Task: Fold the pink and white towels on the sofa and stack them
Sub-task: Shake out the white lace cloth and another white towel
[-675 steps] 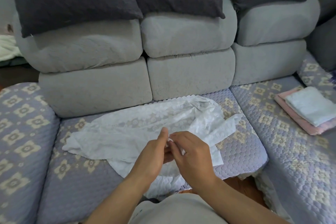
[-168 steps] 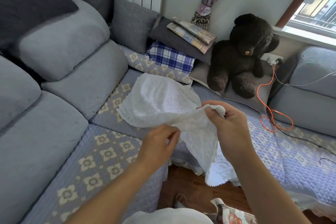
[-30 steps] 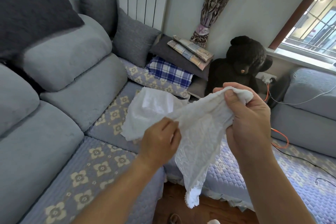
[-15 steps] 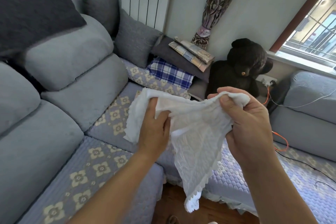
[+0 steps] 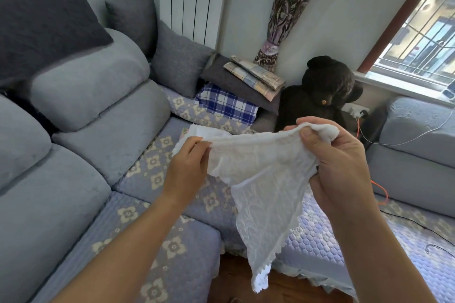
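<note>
Left fingers (image 5: 197,145) tucked behind white towel (image 5: 261,174) (tips hidden).

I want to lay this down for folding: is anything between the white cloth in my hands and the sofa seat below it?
Nothing visible. Left hand and right hand both grip the white lace cloth; the patterned seat cover beneath shows bare. The plaid cushion and teddy bear sit farther back.

White lace-textured cloth (image 5: 261,179), scalloped edge. Grey sofa (image 5: 93,110); lavender quilted seat cover (image 5: 157,248), beige floral motifs. Blue-white plaid cushion (image 5: 225,103). Black teddy bear (image 5: 320,96). Orange cable (image 5: 380,194).
</note>
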Demonstrator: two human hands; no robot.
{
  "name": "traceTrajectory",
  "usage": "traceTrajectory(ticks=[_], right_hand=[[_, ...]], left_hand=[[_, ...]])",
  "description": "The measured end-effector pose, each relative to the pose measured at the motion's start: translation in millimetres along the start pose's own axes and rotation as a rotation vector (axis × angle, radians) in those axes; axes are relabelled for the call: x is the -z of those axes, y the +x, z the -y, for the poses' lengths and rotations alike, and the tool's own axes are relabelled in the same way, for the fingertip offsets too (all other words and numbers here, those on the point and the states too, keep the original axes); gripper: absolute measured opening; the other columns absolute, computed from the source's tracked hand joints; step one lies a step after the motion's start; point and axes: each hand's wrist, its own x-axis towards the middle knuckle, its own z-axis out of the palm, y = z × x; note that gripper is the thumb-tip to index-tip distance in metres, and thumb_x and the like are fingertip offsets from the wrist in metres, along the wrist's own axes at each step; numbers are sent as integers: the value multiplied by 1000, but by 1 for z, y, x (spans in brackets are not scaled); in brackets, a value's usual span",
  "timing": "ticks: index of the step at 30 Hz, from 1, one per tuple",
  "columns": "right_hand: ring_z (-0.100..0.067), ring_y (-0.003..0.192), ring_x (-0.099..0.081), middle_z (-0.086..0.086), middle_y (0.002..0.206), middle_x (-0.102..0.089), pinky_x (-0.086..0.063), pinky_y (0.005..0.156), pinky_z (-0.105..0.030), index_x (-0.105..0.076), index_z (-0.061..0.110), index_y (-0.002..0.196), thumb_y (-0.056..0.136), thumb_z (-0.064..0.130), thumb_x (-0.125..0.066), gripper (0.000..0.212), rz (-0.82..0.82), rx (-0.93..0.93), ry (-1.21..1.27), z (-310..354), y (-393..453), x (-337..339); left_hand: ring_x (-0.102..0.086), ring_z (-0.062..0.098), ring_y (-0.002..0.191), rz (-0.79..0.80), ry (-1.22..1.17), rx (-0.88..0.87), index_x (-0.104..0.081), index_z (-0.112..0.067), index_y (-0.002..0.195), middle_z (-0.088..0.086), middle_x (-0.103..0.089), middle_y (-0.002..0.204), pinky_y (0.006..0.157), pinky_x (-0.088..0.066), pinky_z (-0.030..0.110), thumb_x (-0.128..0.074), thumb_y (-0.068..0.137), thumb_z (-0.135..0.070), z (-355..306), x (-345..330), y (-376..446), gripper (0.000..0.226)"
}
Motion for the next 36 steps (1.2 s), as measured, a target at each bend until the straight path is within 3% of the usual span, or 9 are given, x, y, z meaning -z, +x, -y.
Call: traceTrajectory(ticks=[6,10,14,19,22,26,29,33,36], right_hand=[[-20,85,-71,-7,90,-75,-59,84,-44,-69,9,100,96,4,-59,12,-188,28,-36,-3,14,20],[-23,89,-72,-8,93,-74,-60,83,-43,-67,7,106,98,6,-58,12,-245,17,11,-5,24,34],[-24,88,-72,-9,91,-73,-60,75,-36,-65,4,108,98,4,-57,13,-236,14,69,-8,32,29],[-26,76,-70,-10,82,-69,-62,75,-40,-69,10,94,97,1,-56,16,-315,72,58,-4,43,19],[-15,49,-44,-2,60,-49,-43,49,-32,-65,16,78,88,-5,-43,32,-411,47,46,1,61,16],[-3,70,-59,24,81,-66,-47,62,-22,-71,42,92,97,34,-53,20,393,159,-814,20,64,-15],[-1,91,-63,14,100,-71,-50,81,-22,-70,37,112,91,48,-64,25,786,233,-1152,36,63,-33],[-10,72,-63,7,76,-70,-49,70,-29,-76,22,91,96,31,-66,14,511,378,-985,57,82,-33],[-9,66,-58,7,66,-65,-48,65,-28,-75,22,81,93,28,-68,15,258,390,-773,69,96,-37]], left_hand=[[-59,1,74,83,-189,28,-70,-9,89,-5,-69,82,73,-39,4,-54,100,-24,-13,31,-11,24],[-63,4,75,435,-683,470,-69,-25,79,-9,-68,79,70,-48,16,-69,93,-17,-34,51,-21,16],[-65,13,78,675,-674,451,-62,-28,72,-4,-67,85,71,-51,24,-73,90,-16,-45,44,-36,25],[-62,5,71,517,-571,601,-55,-23,69,-5,-65,77,66,-48,20,-75,87,-9,-51,36,-33,31],[-64,6,71,446,-866,671,-54,-14,85,-5,-66,72,67,-51,21,-73,86,1,-63,61,1,24],[-59,11,62,594,-989,466,-53,-18,100,2,-63,72,58,-48,19,-71,84,8,-94,95,66,35],[-50,10,58,426,-921,420,-53,-18,92,0,-55,67,55,-43,21,-73,85,3,-109,101,105,29],[-59,18,74,95,-897,370,-51,-21,89,5,-62,87,67,-54,36,-77,84,-11,-113,90,105,28],[-58,20,93,114,-622,234,-45,-24,100,0,-54,104,82,-53,37,-77,80,-28,-108,64,71,38]])
